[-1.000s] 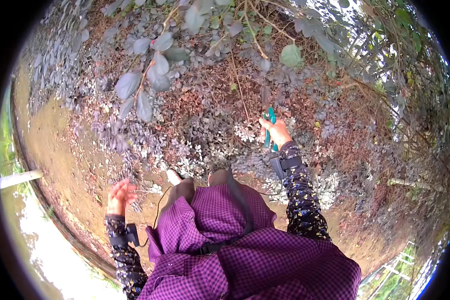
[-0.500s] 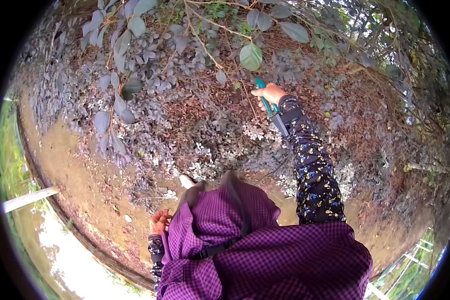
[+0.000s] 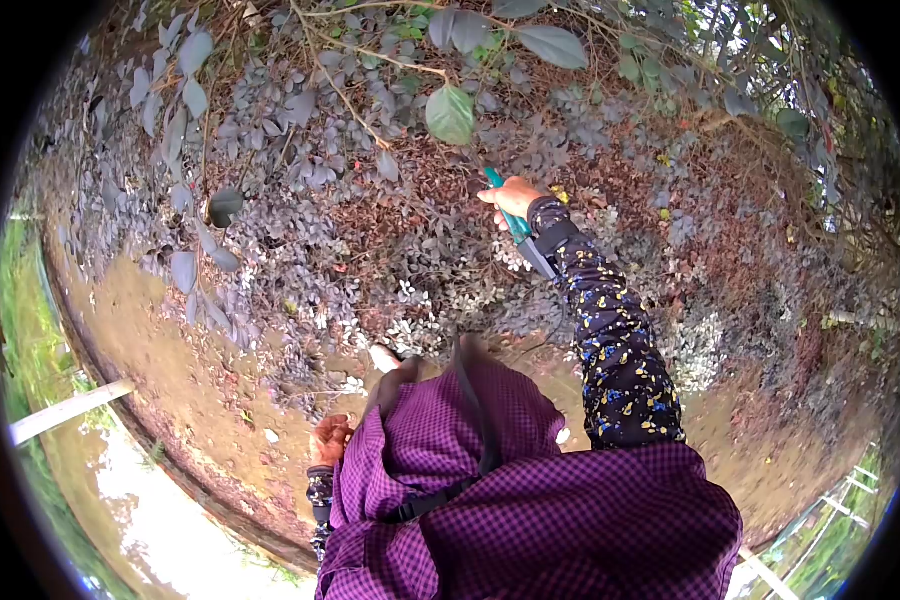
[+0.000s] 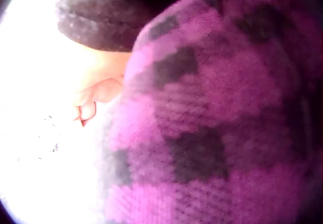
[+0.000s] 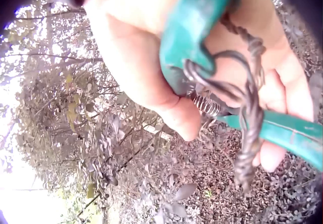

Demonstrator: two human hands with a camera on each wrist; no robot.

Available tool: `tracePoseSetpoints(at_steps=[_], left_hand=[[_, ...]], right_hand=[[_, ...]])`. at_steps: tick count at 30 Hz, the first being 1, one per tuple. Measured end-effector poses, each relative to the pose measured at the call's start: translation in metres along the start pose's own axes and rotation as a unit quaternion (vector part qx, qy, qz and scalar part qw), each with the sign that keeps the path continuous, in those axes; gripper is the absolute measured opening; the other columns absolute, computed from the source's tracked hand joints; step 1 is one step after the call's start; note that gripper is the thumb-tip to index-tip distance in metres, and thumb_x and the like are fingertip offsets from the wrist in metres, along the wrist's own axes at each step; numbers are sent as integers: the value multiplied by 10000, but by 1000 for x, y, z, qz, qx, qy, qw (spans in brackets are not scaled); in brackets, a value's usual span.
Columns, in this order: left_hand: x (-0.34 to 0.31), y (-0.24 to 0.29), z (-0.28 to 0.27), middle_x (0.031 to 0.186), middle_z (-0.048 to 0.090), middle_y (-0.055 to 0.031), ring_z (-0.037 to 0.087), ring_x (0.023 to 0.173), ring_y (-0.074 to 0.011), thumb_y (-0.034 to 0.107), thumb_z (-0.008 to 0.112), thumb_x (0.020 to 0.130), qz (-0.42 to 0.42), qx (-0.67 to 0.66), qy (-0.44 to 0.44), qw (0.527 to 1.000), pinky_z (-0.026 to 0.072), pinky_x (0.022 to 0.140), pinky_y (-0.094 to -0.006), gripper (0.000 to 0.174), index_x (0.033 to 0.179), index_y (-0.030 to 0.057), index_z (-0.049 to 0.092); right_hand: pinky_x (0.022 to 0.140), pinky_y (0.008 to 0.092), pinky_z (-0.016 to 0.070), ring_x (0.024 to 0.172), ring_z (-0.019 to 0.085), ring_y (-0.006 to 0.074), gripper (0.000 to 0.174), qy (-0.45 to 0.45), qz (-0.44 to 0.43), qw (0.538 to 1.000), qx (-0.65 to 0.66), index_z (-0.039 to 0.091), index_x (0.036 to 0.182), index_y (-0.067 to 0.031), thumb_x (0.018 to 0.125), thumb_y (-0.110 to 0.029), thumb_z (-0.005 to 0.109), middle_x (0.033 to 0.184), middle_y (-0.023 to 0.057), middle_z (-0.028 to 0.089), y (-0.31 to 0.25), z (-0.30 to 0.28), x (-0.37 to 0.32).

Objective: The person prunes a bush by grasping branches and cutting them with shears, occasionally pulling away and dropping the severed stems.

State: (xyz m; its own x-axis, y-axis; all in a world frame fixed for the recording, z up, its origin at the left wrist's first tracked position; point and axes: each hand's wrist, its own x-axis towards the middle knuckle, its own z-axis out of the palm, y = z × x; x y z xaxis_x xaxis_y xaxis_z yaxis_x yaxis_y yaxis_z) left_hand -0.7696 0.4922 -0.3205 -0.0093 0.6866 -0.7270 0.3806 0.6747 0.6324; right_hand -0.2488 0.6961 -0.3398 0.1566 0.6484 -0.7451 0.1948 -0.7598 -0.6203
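Observation:
My right hand (image 3: 516, 196) is stretched forward over the low shrubs and grips green-handled pruning shears (image 3: 519, 228). In the right wrist view the thumb lies along one green handle (image 5: 189, 29) and fingers curl about the other, with a coil spring (image 5: 207, 104) between them. A twisted dark wire (image 5: 251, 118) loops around the handles. The blades are mostly hidden in the head view. My left hand (image 3: 330, 440) hangs low beside the purple checked garment (image 3: 570, 510), fingers loosely curled, with nothing seen in it; the left wrist view shows it overexposed and partly behind the cloth (image 4: 197, 133).
Dark-leaved branches hang ahead, one with a large green leaf (image 3: 450, 115). Reddish-brown leaf litter and purple-grey shrubs (image 3: 300, 250) cover the ground. Bare soil (image 3: 130, 310) and a curved edge run along the left, with a pale post (image 3: 70, 410) beyond.
My left hand has come in from the far left to beside the garment. The right hand, still gripping the shears, has moved forward and slightly left. The view has shifted.

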Motion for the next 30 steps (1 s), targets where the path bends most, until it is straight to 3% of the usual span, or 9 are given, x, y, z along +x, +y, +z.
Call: tracePoseSetpoints(at_steps=[4,9,11,13,20,23,27,29,30], left_hand=[[0,0,-1,804,652,-116,616,687,-176,49,558,842,24,49,3,999,502,613,-290,220,1042,-40,581],[-6,5,2,821,653,-113,621,720,-173,49,559,838,21,89,8,996,501,663,-295,220,1039,-34,589],[-10,11,6,823,653,-113,621,720,-170,50,560,836,21,89,11,996,499,670,-291,217,1034,-33,591],[-13,19,11,817,652,-117,621,718,-173,62,556,839,42,94,17,995,498,669,-295,223,1035,-40,586],[33,82,48,814,643,-93,591,644,-141,141,570,855,89,111,-139,980,491,594,-251,301,1101,-32,562],[71,131,100,880,646,-100,612,752,-182,164,607,837,202,189,-204,939,508,659,-281,354,1152,9,558],[110,181,196,994,636,-152,634,836,-270,111,608,783,344,288,-200,871,519,716,-339,373,1140,13,559],[152,169,239,1131,595,-135,589,1008,-244,205,560,847,367,434,-269,778,486,837,-342,392,1214,70,519],[167,148,264,1162,576,-133,566,1050,-245,237,507,873,465,344,-298,759,460,880,-350,388,1228,80,503]], right_hand=[[500,353,534,554,614,227,417,-57,47,988,134,519,879,50,841,-355,614,745,159,615,-3,5,-2],[563,384,529,620,638,255,463,-154,73,979,111,532,846,23,841,-437,585,771,181,628,0,2,-2],[591,324,522,716,647,230,520,-201,84,970,112,530,905,-11,811,-519,581,842,135,637,2,5,0],[649,340,524,751,649,229,507,-217,91,966,108,537,924,-26,825,-523,558,871,130,642,3,6,1],[663,340,513,744,645,180,474,-263,38,941,211,604,919,-54,862,-514,501,855,52,645,3,9,5],[654,340,515,732,642,179,467,-258,33,938,228,594,915,-53,857,-510,513,843,59,647,-11,25,-5],[600,326,514,658,639,192,434,-226,-9,945,235,571,831,-60,852,-492,535,778,84,647,-36,66,-18],[493,274,489,588,632,180,406,-175,-66,960,208,560,786,-50,846,-451,570,713,87,641,-48,76,-38],[499,273,493,592,632,175,410,-167,-89,960,208,562,801,-46,843,-454,575,712,86,640,-51,73,-50]])
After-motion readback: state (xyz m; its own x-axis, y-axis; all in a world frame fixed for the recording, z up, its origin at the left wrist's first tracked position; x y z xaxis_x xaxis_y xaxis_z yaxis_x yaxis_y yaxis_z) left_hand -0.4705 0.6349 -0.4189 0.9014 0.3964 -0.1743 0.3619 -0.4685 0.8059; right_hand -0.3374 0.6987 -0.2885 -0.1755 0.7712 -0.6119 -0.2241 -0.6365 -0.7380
